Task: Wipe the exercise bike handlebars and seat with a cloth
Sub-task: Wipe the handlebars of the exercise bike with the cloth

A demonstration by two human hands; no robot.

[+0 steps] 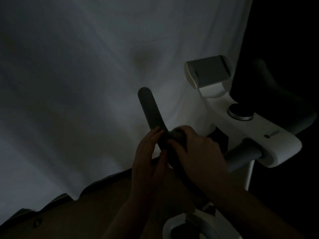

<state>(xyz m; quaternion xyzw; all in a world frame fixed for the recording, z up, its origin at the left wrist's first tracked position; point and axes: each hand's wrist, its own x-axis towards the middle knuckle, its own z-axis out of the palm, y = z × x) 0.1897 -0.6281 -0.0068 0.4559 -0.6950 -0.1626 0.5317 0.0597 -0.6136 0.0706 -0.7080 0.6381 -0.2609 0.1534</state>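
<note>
The room was very dark. The person stood over the exercise bike, and both hands were on the left handlebar [149, 107], the dark bar that stuck up in front of a white curtain [69, 83].

The right hand [198, 152] was wrapped around the bar with a dark cloth [177, 134] bunched under its fingers [174, 142]. The fingers were curled tight around the cloth and the bar together. The left hand [146, 156] held the bar just beside it. Its fingers looked only a little bent, with the thumb on the near side, as if keeping the bar steady.

So the step in hand looked like wiping the left handlebar. The top part of that bar was bare above the hands, so the next move likely called for sliding the cloth up to the tip.

The other handlebar [283, 107], on the far side of the white middle part [259, 135] with its round knob [240, 112], likely waited its turn. The seat could not be seen.
</note>
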